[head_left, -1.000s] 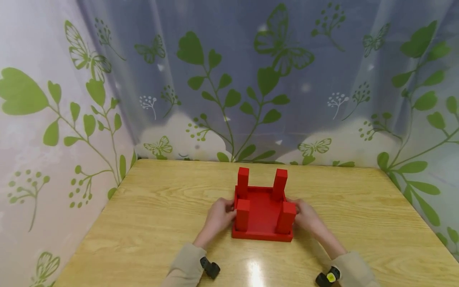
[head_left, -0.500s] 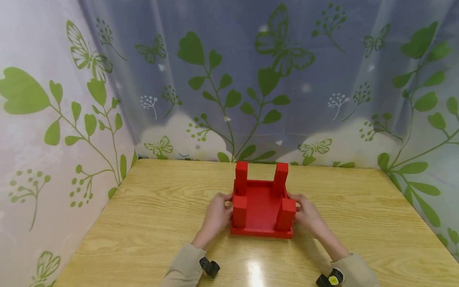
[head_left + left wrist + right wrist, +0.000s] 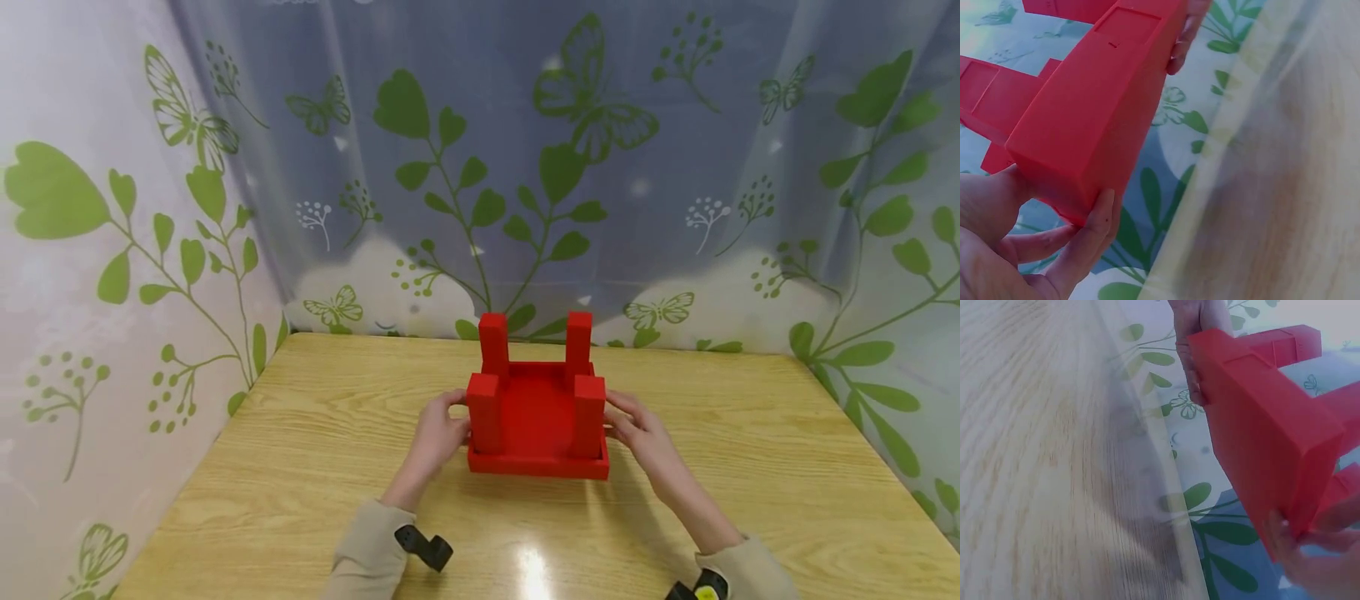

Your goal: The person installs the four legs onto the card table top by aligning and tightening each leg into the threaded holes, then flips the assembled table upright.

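A red toy stool [image 3: 536, 421], with a flat square panel and several thick block legs pointing up, is held upside down between both hands. My left hand [image 3: 441, 432] grips its left side; in the left wrist view the thumb and fingers [image 3: 1082, 250] pinch a corner of the panel. On the right side my right hand [image 3: 647, 443] holds the panel's edge, its fingertips curled under the panel, as the right wrist view shows. The underside of the stool [image 3: 1250, 434] shows in that view, raised above the table. Parts of both hands' fingers are hidden behind the stool.
The wooden table [image 3: 315, 417] spreads beneath, with a shiny light spot near its front. A curtain [image 3: 480, 167] printed with leaves and butterflies hangs behind it and at both sides. Black wrist cameras [image 3: 425, 547] sit at the sleeves.
Both hands have raised the red stool and shifted it slightly left, and its legs now stand higher against the curtain. The grip stays on both sides.
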{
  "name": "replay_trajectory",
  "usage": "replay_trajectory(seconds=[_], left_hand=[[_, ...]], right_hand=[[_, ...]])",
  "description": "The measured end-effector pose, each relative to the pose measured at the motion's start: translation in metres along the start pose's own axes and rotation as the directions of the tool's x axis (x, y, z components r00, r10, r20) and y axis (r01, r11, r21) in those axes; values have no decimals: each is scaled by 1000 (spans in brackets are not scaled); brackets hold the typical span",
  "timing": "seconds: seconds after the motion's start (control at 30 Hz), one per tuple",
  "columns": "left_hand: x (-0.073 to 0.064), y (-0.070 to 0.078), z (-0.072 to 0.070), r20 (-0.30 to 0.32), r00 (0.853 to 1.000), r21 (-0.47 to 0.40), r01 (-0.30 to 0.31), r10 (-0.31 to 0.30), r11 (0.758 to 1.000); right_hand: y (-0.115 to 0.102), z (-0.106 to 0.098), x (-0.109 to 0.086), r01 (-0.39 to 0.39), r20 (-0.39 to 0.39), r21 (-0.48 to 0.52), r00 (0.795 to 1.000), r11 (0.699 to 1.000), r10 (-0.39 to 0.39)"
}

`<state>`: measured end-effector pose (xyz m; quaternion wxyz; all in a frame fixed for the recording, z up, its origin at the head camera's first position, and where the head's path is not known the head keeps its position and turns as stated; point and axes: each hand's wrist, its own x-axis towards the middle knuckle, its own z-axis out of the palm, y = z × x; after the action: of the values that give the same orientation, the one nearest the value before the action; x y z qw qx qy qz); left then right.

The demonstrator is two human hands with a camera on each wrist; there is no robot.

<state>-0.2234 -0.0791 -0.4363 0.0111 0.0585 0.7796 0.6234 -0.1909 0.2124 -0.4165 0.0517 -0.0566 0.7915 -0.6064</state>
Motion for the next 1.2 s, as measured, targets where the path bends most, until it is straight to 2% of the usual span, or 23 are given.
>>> replay_trajectory(seconds=[0.17,0.27,0.33,0.43,0.47,0.53,0.57,0.63,0.8,0.9,1.07,1.13,1.2], left_hand=[[-2,7,-6,30,999,-62,43,-41,997],[-3,9,-8,48,996,-86,79,-75,993],[-3,11,-10,59,994,-91,94,-89,991],[-4,14,-12,67,992,-86,110,-105,990],[-5,15,-12,68,992,-80,114,-108,990],[-5,17,-13,69,991,-65,116,-111,991],[-6,17,-13,68,991,-60,118,-114,991],[-6,19,-14,66,991,-54,124,-120,991],[-6,20,-14,90,989,-65,125,-119,990],[-6,21,-15,120,989,-103,101,-88,990],[-8,25,-17,190,981,-121,-5,28,993],[-8,26,-18,216,971,-78,-84,100,993],[-8,27,-17,218,961,-24,-172,173,985]], right_hand=[[5,2,0,145,-5,30,989,989,-145],[9,6,3,298,-43,13,954,955,-297],[12,7,5,409,-78,-37,908,912,-411],[14,8,8,545,-130,-201,809,814,-574],[14,8,8,571,-143,-250,777,782,-613],[15,7,9,592,-158,-344,729,729,-666],[14,7,8,594,-161,-363,719,718,-676],[14,6,8,607,-157,-317,724,729,-672],[13,5,6,608,-159,-99,772,788,-616],[12,3,6,574,-200,-63,794,817,-574],[8,-2,3,463,-283,-86,838,882,-467],[6,-4,2,426,-300,-91,850,900,-433],[4,-6,2,400,-300,-95,861,911,-410]])
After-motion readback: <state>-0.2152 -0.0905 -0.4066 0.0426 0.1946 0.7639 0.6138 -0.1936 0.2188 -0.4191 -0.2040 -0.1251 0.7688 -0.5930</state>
